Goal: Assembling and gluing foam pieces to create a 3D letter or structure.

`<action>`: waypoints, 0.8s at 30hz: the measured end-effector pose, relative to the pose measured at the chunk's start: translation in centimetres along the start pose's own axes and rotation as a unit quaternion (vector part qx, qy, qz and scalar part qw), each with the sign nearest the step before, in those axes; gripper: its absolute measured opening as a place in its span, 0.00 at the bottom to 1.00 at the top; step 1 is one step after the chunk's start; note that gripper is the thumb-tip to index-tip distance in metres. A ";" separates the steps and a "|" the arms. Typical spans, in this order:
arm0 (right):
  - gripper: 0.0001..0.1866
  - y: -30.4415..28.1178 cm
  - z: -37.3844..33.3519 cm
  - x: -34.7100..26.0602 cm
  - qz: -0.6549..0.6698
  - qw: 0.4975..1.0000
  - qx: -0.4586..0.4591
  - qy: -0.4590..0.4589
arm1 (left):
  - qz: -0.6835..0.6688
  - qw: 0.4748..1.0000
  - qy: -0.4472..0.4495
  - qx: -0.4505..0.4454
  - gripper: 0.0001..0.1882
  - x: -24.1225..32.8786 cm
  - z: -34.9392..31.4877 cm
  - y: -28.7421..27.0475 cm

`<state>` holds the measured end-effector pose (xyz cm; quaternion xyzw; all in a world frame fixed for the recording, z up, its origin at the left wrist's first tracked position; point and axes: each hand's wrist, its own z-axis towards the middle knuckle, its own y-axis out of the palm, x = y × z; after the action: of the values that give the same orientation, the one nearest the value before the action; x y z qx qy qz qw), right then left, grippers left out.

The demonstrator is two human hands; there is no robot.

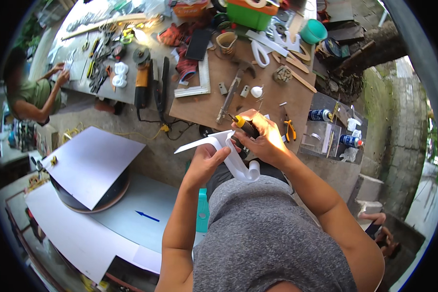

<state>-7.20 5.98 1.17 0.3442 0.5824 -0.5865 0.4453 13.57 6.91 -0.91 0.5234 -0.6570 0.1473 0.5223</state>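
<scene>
My left hand (205, 163) is closed on a white curved plastic piece (237, 166), with its thumb lying over a bent strip. The piece has a flat arm reaching left and a rolled end near my shirt. In my right hand (266, 138) is a black-and-yellow handled tool (246, 127), gripped against the upper end of the white piece; its exact kind is hard to make out. Just beyond lies a claw hammer (232, 90) on the brown table (199, 108). To the right of my right hand rest orange-handled pliers (290, 129).
An angle grinder (142, 78) and a black tablet-like slab (198, 45) lie on the tables ahead. White cut letters (261, 53) and a teal bucket (314, 32) are farther right. A white sheet (92, 160) rests on a round stand at left. Another person (31, 97) works at far left.
</scene>
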 end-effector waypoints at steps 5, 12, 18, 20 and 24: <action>0.19 -2.0 -2.7 0.4 0.030 0.995 0.056 0.082 | -0.011 1.000 -0.013 -0.016 0.26 0.6 0.7 3.3; 0.18 -4.2 -4.9 0.9 0.051 0.988 0.142 0.011 | -0.010 0.997 -0.044 -0.070 0.27 0.7 1.7 5.5; 0.17 -5.3 -6.2 1.4 0.061 0.985 0.161 0.013 | -0.038 0.997 -0.047 -0.056 0.20 1.5 2.1 8.4; 0.17 -5.5 -6.6 1.3 0.039 0.984 0.171 0.001 | -0.064 0.997 -0.040 -0.023 0.20 1.9 2.0 9.5; 0.15 -5.8 -7.0 1.3 0.035 0.978 0.201 -0.033 | -0.026 0.997 -0.042 -0.056 0.19 1.7 2.1 9.3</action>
<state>-13.81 12.33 1.55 0.4276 0.4251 -0.6865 0.4064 4.75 8.27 2.90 0.5161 -0.6714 0.0747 0.5266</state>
